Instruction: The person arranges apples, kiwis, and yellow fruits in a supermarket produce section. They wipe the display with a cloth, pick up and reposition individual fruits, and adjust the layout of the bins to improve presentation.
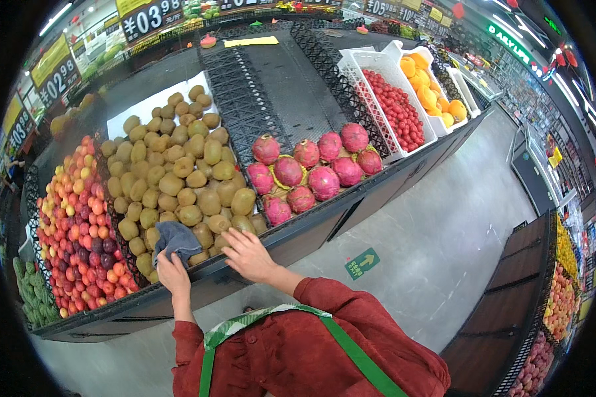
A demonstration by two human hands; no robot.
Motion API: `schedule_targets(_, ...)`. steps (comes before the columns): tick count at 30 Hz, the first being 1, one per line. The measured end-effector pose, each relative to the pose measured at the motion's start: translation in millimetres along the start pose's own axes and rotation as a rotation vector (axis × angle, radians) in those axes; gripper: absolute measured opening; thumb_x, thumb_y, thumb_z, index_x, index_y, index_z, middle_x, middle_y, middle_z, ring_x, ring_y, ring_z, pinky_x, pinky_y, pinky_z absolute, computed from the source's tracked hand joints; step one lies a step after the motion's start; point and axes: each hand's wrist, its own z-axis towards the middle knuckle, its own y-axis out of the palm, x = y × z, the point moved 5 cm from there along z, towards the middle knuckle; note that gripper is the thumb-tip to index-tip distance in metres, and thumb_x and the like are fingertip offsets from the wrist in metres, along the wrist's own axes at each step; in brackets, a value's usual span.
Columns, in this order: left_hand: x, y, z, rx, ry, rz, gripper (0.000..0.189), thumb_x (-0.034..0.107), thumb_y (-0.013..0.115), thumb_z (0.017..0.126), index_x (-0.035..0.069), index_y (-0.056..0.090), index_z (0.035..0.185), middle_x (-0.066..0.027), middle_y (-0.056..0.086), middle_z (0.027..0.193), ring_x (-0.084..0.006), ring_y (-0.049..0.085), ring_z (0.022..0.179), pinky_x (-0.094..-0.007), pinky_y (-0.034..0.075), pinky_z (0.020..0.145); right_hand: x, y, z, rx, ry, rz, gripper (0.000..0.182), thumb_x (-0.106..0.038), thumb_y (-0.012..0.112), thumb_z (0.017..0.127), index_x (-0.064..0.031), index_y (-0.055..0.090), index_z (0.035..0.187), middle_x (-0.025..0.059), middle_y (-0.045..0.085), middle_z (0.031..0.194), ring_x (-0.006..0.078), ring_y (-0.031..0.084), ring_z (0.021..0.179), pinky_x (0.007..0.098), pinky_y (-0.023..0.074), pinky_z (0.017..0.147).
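My left hand (174,273) grips a grey-blue cloth (178,242) at the front edge of the kiwifruit pile (171,183). The cloth lies over several kiwifruits there. To its right, my right hand (248,254) rests its fingertips on or just above kiwifruits by the display's front rim; contact cannot be told for certain. Its fingers are spread and appear to hold nothing. White paper (151,104) shows behind the pile. Pink dragon fruits (323,182) lie right of the kiwifruits, and red and yellow plums (79,233) are heaped on the left.
The display's dark front rim (298,218) runs between me and the fruit. Black lattice dividers (328,74) separate the sections. White crates hold small red fruits (395,111) and orange fruits (422,82). Green bumpy vegetables (32,293) lie far left. Another fruit stand (501,297) is at right.
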Motion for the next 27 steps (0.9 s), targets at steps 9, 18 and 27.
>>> schedule_targets(9, 143, 59, -115, -0.145, 0.422, -0.328, 0.054, 0.007, 0.058, 0.090, -0.007, 0.047, 0.140, -0.0259, 0.048, 0.146, -0.0478, 0.041, 0.134, -0.0536, 0.030, 0.115, 37, 16, -99, 0.086, 0.717, 1.197, 0.047, -0.039, 0.051, 0.106, -0.0006, 0.054, 0.133, 0.0120, 0.047, 0.149, 0.0234, 0.040, 0.140, 0.0376, 0.0326, 0.115)
schedule_targets(18, 320, 107, -188, -0.661, 0.919, -0.480, 0.036, 0.019, 0.069, 0.088, -0.003, 0.060, 0.115, -0.0213, 0.064, 0.123, -0.0365, 0.058, 0.124, -0.0499, 0.040, 0.109, 110, -75, -238, 0.742, 1.207, 1.966, 0.036, -0.038, 0.053, 0.105, -0.0107, 0.060, 0.127, 0.0051, 0.069, 0.121, 0.0221, 0.066, 0.107, 0.0392, 0.0512, 0.096)
schedule_targets(27, 422, 162, -243, -0.981, 1.277, -0.707, 0.027, 0.021, 0.068, 0.082, 0.002, 0.060, 0.099, -0.0190, 0.066, 0.107, -0.0357, 0.063, 0.109, -0.0482, 0.048, 0.095, 138, -151, -315, 1.236, 1.265, 1.773, 0.042, -0.044, 0.048, 0.105, -0.0089, 0.062, 0.124, 0.0062, 0.068, 0.122, 0.0228, 0.064, 0.112, 0.0402, 0.0507, 0.097)
